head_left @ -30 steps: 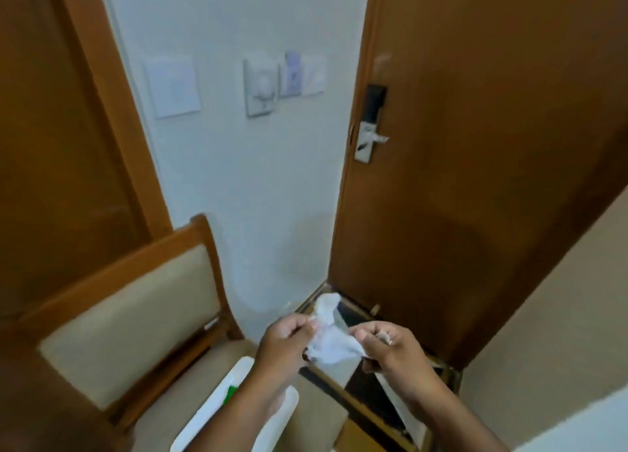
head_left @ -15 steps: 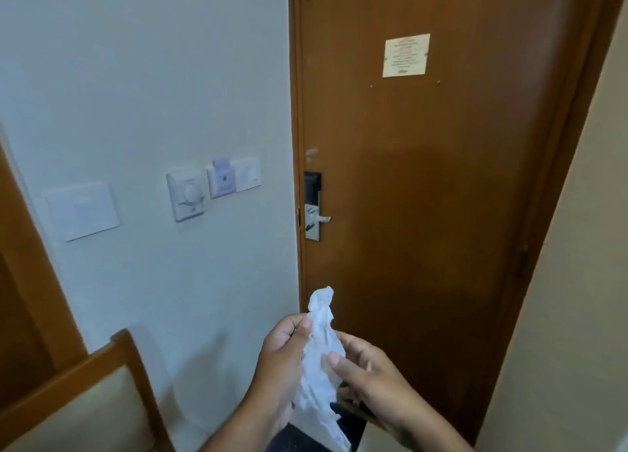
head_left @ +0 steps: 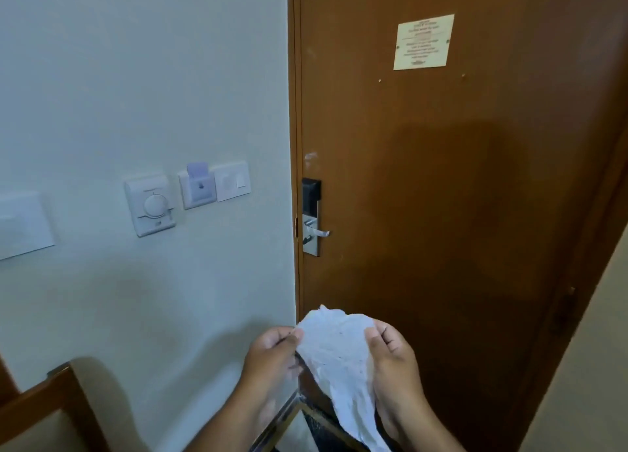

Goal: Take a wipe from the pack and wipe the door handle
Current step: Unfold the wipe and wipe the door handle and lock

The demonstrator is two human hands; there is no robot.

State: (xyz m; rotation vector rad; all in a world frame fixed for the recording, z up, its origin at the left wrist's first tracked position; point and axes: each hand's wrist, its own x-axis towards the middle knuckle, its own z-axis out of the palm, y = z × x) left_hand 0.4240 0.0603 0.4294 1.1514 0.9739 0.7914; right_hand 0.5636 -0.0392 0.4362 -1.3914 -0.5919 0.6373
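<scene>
Both hands hold a white wipe [head_left: 339,356] spread out low in front of the door [head_left: 458,196]. Left hand [head_left: 272,356] pinches its left edge, right hand [head_left: 390,360] pinches the right edge; the wipe's long axis runs top to bottom, tail hanging down toward the right. Door handle [head_left: 316,231] is a silver lever pointing right, on a lock plate [head_left: 311,217] at the door's left edge, well above the wipe, nothing between them. Notice [head_left: 423,42] on door, text too blurred to read. Wall switches [head_left: 187,196] left of door. Chair back [head_left: 44,414] bottom left.
</scene>
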